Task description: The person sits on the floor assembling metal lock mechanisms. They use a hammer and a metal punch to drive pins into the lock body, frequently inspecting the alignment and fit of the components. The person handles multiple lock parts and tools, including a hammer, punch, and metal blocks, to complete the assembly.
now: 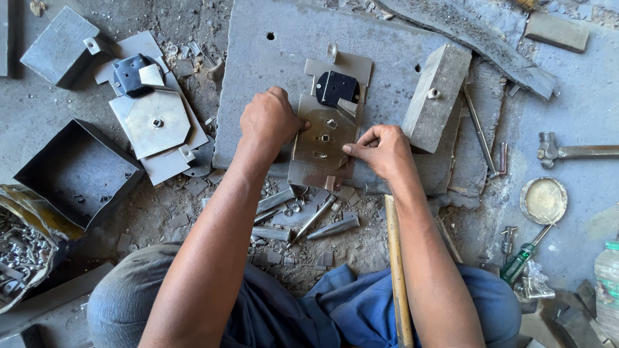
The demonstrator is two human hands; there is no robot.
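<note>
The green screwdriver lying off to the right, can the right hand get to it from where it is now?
Probably yes. The right hand pinches only the edge of the metal plate, and the green screwdriver lies in the open on its own side, nothing stacked over it.

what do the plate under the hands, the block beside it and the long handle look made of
Plate: sheet metal, probably steel, with a dull brownish sheen and punched slots. The left hand and right hand press on its edges.
Block: seemingly solid metal, grey, matt, rough, with a bolt on top.
Handle: likely wood, pale tan, visibly grained.
</note>
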